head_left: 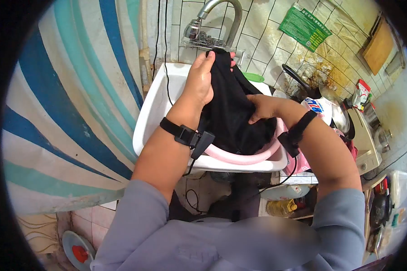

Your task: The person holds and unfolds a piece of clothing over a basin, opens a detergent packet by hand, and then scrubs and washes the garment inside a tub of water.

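Note:
A black cloth garment (233, 104) hangs from my hands over a pink basin (239, 158), its lower part bunched inside the rim. My left hand (202, 77) is closed round the garment's upper end, lifted just below the faucet, with the thumb in front and fingertips showing on the far side. Lower down, at the garment's right side, my right hand (263, 108) grips the fabric; most of its fingers are hidden. The basin sits in a white sink (160, 97). What kind of garment it is cannot be made out.
A curved metal faucet (233, 20) rises behind the sink, with a wire rack (208, 41) beneath it. A striped curtain (72, 104) hangs at left. Pans with a black handle (296, 77) and a white package (320, 108) crowd the right. Cables run from both wrist straps.

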{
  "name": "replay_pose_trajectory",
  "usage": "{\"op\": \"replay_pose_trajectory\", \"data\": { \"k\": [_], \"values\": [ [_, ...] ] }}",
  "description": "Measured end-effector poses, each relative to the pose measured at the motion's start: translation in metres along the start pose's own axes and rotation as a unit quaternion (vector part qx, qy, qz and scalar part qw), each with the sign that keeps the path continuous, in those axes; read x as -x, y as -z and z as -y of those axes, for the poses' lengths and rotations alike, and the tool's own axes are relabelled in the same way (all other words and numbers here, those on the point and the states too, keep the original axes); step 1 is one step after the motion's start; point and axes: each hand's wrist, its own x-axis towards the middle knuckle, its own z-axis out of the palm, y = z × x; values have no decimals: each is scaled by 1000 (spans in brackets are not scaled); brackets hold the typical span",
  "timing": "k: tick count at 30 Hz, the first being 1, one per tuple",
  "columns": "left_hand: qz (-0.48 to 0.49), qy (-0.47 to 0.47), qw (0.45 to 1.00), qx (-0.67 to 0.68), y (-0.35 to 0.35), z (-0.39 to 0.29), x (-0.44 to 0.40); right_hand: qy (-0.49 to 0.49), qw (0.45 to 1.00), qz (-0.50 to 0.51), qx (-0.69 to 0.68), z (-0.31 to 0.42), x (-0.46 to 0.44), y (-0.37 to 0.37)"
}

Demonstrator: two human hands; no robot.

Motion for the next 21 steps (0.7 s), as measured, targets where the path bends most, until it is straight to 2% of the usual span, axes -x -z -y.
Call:
{"op": "replay_pose_trajectory", "data": {
  "k": [2,4,6,8,10,12,13,15,17,19,21],
  "values": [
    [-20,-34,999,13,2,-1,-3,11,999,20,49,2,8,23],
    [-37,-43,998,18,9,0,-6,-80,992,22,95,23,29,52],
    [-53,-51,997,25,11,1,-8,-206,976,10,75,55,55,83],
    [-58,-55,997,8,13,1,-8,-172,977,-21,127,47,69,110],
    [-28,-42,998,-25,16,1,-7,-173,960,-119,187,62,87,128],
    [3,-30,998,-58,16,2,-7,-109,949,-208,210,45,96,151],
    [23,-32,996,-80,15,1,-7,-167,946,-222,168,68,105,156],
    [66,-25,986,-154,16,-2,-5,-183,934,-268,149,73,115,172],
    [39,-17,985,-165,14,3,-4,-176,927,-296,149,75,123,183],
    [12,-10,984,-176,16,4,-5,-138,900,-377,171,73,128,195],
    [-3,20,982,-187,21,1,-10,-123,886,-391,217,69,131,206]
  ]
}}
